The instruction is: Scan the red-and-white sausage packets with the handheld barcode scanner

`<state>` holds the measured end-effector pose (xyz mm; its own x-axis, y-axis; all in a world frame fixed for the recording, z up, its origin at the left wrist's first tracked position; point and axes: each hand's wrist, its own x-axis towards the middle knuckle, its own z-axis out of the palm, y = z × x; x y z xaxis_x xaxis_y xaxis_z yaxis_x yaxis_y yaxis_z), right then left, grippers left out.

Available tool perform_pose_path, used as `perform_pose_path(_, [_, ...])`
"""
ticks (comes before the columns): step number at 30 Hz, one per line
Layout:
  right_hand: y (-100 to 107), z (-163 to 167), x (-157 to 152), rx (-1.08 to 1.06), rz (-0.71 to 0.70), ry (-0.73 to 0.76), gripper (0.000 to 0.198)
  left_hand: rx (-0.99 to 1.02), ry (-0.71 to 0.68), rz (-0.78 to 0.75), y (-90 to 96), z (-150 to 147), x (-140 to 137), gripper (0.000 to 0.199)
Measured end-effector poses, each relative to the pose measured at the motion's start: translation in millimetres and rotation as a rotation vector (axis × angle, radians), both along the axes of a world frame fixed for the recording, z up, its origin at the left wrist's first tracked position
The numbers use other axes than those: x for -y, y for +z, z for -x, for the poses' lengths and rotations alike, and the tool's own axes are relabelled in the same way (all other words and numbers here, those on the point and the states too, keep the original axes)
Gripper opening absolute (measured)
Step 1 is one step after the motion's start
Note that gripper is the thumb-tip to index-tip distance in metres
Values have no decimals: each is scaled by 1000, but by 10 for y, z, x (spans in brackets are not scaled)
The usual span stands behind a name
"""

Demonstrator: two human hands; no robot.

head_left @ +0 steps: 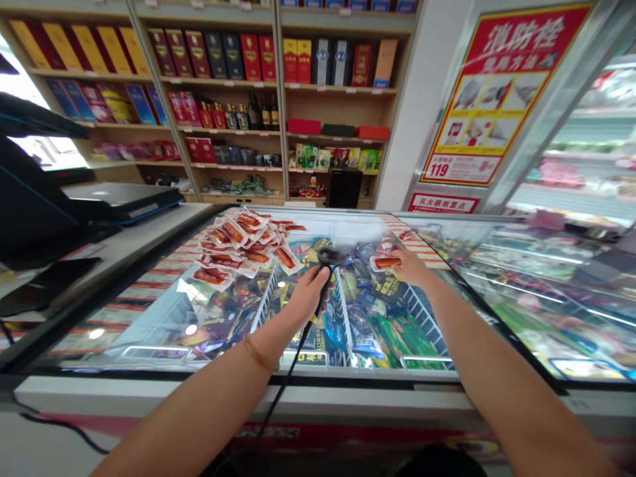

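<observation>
My left hand is closed round the handle of a black corded barcode scanner, its head tipped forward over the freezer's glass top. A small clear-and-white packet of reddish-brown meat is pinched in my right hand, to the right of the scanner head and apart from it. On the glass at the left lies a heap of similar meat packets. Which part of the right-hand packet my fingers cover is hidden.
Under the glass lid of the chest freezer, wire baskets hold bagged frozen goods. The scanner's cable runs down over the front edge. A counter scale stands at the left. Behind are shelves of boxed bottles; another freezer adjoins at the right.
</observation>
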<state>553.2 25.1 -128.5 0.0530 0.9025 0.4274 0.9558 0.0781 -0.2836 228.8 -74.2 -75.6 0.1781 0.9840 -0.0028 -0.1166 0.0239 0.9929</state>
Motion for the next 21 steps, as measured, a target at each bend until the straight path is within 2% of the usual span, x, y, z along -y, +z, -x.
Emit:
perform_pose_path(2, [62,69,19,-18,16,51,34,28,-25,-25,-7,-12,6,46])
perform_pose_path(7, [272,330,133,-109,-177,123,28,110,-60,-61,30,6,32,48])
perform_pose_path(12, [385,573,231,-166,-277,163,27,146,-79,-56,59,21,50,48])
perform_pose_path(21, [462,776,353,-198,-307,185,27,130,-124,-77,51,17,50,49])
